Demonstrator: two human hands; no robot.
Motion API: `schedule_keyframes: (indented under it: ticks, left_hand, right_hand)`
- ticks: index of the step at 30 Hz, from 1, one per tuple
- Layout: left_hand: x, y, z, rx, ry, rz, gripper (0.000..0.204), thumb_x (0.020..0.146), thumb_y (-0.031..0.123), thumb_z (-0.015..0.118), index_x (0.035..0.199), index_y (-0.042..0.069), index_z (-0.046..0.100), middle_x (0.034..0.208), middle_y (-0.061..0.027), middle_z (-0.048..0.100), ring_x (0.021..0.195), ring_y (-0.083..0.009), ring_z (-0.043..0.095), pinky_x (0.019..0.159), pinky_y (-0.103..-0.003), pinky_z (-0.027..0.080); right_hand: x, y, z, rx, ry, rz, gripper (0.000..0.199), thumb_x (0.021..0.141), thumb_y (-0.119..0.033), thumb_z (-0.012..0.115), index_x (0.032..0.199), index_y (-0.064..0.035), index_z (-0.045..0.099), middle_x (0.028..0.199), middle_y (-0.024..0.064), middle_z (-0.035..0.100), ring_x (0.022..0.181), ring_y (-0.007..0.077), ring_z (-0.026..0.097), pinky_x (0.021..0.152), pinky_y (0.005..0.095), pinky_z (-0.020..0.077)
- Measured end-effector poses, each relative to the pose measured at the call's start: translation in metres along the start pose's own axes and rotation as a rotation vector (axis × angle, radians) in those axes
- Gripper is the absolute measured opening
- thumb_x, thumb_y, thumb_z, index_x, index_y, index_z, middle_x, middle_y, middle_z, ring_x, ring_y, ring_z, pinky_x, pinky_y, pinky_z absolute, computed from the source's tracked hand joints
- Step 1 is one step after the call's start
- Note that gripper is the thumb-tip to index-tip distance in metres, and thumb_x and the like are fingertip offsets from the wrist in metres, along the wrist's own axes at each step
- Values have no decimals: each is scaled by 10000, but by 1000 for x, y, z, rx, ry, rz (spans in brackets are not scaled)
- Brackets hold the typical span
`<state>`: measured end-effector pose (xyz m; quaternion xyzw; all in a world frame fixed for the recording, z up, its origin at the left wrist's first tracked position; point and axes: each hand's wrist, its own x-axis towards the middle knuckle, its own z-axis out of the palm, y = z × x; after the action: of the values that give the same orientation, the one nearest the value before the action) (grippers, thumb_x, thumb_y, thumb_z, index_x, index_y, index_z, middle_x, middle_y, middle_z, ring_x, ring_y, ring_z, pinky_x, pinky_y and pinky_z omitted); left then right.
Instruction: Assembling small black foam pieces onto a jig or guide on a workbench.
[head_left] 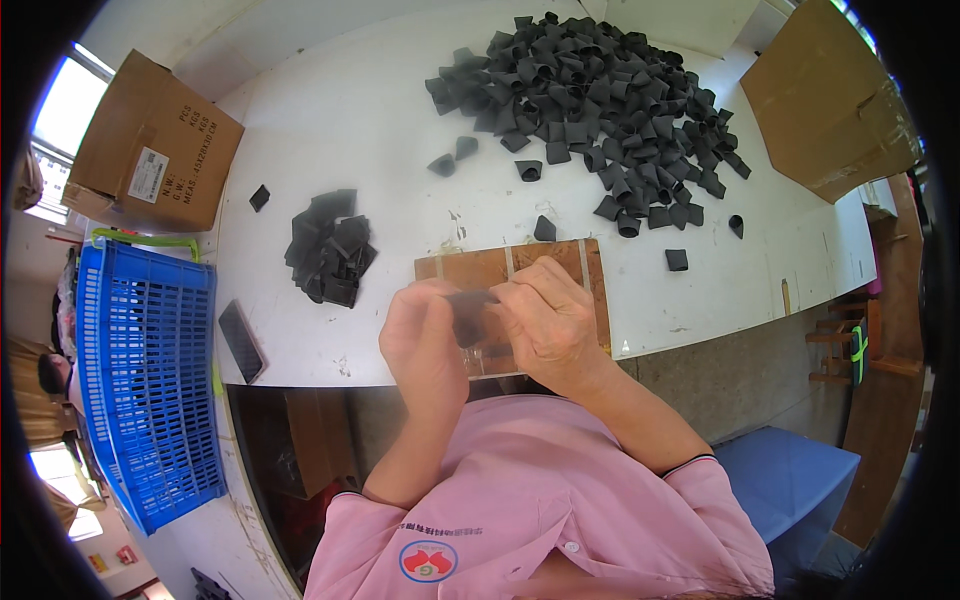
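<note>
Grips a small black piece point(467, 322) between the closed fingers of left hand point(418, 330) and right hand point(545, 318), probably with both for better control; cannot tell its exact shape. Holds it above the brown board point(465, 266), likely to spare the white table point(700, 300). Has to the left, near enough for easy taking, a pile of flat black pieces point(332, 252). Has farther away a big heap of black sleeves point(610, 110), apart from the pile, perhaps to avoid mixing.

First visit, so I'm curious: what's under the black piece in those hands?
A brown board with pale strips, on a white table. The left hand, right hand and black piece partly hide it.
</note>
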<state>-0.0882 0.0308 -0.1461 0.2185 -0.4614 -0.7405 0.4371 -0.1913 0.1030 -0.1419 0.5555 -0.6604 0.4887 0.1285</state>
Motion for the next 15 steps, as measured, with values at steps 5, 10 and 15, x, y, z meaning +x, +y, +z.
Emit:
schedule_keyframes:
  ticks: [5,10,15]
  left_hand:
    - [7,2,-2,112,-63,-25,73,853,78,534,863,5,533,855,-62,560,758,-97,494,717,-225,400]
    - [9,9,-6,338,-151,-211,91,825,78,578,855,-8,588,721,-29,594,624,-58,515,574,-182,412]
    - [18,9,-17,58,-187,-397,93,840,57,521,865,-22,564,723,-76,589,454,-66,434,400,-175,338]
  right_hand:
    - [3,-1,-5,-34,-89,44,153,631,10,643,768,-2,574,682,80,504,585,233,491,469,312,395]
    - [3,1,0,-63,-26,-11,134,585,-4,589,674,-46,498,641,47,439,553,192,460,435,282,388]
    - [5,3,0,-76,-26,-22,144,579,3,586,693,-35,508,646,50,438,553,192,458,436,281,387]
